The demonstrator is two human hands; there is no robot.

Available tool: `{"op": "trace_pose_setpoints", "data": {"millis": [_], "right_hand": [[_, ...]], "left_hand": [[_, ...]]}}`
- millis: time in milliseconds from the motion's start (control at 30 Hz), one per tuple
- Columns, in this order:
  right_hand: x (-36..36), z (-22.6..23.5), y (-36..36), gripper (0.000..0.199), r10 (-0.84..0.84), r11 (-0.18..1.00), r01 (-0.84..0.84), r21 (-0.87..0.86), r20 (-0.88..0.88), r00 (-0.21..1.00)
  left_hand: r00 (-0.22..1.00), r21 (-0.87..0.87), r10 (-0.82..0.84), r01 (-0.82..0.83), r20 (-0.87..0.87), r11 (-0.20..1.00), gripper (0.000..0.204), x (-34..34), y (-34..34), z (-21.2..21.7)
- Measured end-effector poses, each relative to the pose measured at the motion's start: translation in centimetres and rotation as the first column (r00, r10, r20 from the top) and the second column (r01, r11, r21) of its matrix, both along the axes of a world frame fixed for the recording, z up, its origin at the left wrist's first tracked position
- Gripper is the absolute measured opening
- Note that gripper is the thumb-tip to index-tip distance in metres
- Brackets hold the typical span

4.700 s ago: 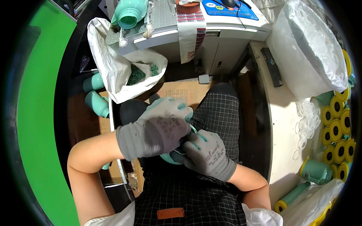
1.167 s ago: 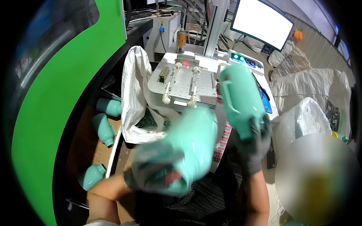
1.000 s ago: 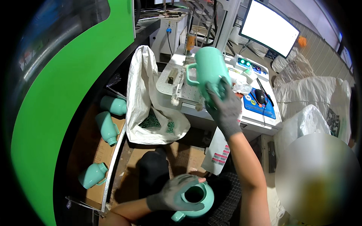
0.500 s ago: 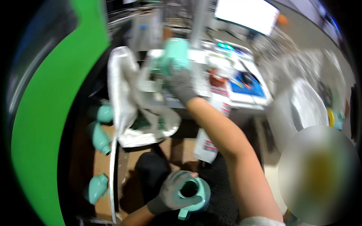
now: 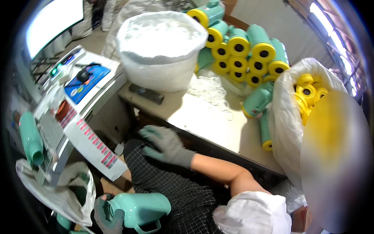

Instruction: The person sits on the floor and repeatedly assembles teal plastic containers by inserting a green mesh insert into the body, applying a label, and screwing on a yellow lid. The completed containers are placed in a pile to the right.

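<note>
My left hand (image 5: 104, 218), in a grey glove, grips a mint-green jug (image 5: 146, 208) by its open neck. The jug lies on its side over my lap, its handle toward me. My gloved right hand (image 5: 166, 145) holds nothing; its fingers are apart above my thigh, by the front edge of the bench (image 5: 175, 111). Another mint-green jug (image 5: 30, 134) lies on the white machine table (image 5: 102, 90) at the far left, out of reach of both hands in this pose.
A white sack of pale rings (image 5: 157, 72) stands on the bench beside a dark slim device (image 5: 146, 93). Mint-green jugs with yellow bases (image 5: 238, 46) are stacked behind. A bag (image 5: 286, 109) holds yellow rings (image 5: 306, 91). Loose white rings (image 5: 210, 93) and a label strip (image 5: 95, 144) lie nearby.
The view has swung right. My right hand has left the jug on the machine table and come back over my thigh. My left hand keeps its jug, now tipped on its side.
</note>
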State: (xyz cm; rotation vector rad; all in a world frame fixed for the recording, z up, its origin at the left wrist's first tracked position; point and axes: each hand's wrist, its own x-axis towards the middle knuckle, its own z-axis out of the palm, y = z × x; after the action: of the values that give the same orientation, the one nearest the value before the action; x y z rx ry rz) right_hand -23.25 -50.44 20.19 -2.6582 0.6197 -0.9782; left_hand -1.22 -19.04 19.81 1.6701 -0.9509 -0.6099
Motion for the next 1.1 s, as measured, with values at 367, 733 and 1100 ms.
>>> {"op": "trace_pose_setpoints", "data": {"millis": [367, 733, 1100], "right_hand": [[-46.3, 28.6, -10.9, 0.029, -0.924, 0.026, 0.819, -0.573, -0.327, -0.199], [-45.3, 25.2, -11.3, 0.055, -0.889, 0.091, 0.930, -0.356, -0.450, -0.085], [-40.5, 28.8, -10.7, 0.066, -0.999, 0.040, 0.975, -0.220, 0.016, 0.044]], "left_hand": [[0.899, 0.088, -0.208, 0.189, 0.386, 0.978, 0.054, -0.7, -7.0, 2.1], [0.956, 0.146, -0.148, 0.113, 0.253, 0.983, 0.054, -1.0, -4.8, 2.9], [0.961, 0.124, -0.104, 0.074, 0.255, 0.990, 0.047, -0.5, -3.5, 3.4]]}}
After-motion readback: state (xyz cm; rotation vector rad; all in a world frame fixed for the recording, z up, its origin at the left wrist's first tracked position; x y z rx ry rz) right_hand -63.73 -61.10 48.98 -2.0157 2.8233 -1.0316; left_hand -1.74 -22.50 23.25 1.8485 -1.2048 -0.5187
